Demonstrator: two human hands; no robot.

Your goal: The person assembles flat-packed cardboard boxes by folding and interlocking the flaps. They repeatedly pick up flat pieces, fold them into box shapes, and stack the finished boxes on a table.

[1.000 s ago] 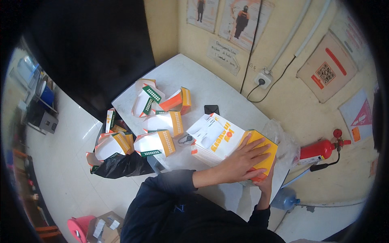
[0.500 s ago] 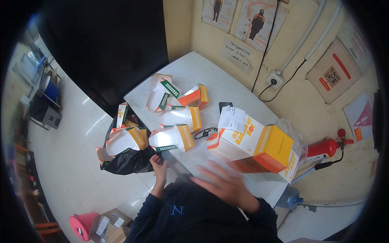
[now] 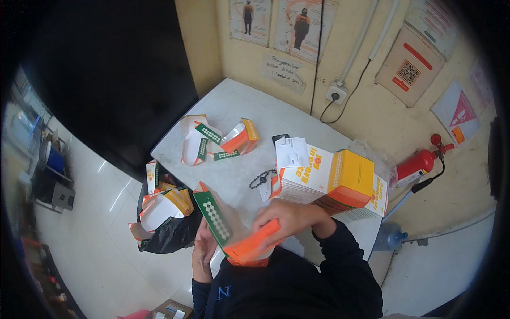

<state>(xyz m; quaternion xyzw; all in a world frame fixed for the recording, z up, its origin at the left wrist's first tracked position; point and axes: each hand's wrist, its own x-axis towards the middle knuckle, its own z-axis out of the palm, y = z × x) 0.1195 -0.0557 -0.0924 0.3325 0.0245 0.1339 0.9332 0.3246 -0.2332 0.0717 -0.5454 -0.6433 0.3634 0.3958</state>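
Note:
Close to my body, a blurred paper food tray [image 3: 215, 215] with green and orange sides is tilted up over the table's near edge. My right hand [image 3: 284, 220] grips its orange side from the right. Against its green side is my left hand [image 3: 203, 244], its fingers partly hidden by the tray. Two more folded trays stand farther back on the table: a white one [image 3: 191, 141] with green flaps and one with a yellow and orange end [image 3: 249, 130].
A stack of flat printed cartons [image 3: 319, 183] lies on the right of the white table [image 3: 234, 101], with a paper slip [image 3: 292, 152] on top. A beaded bracelet [image 3: 260, 179] is beside it. Left of the table, a black bag [image 3: 172, 239] holds several trays. A fire extinguisher [image 3: 417, 165] stands at right.
The two nearer trays have left their spot on the table; at least one tray is now between my hands. My right hand has closed on it. The view has shifted.

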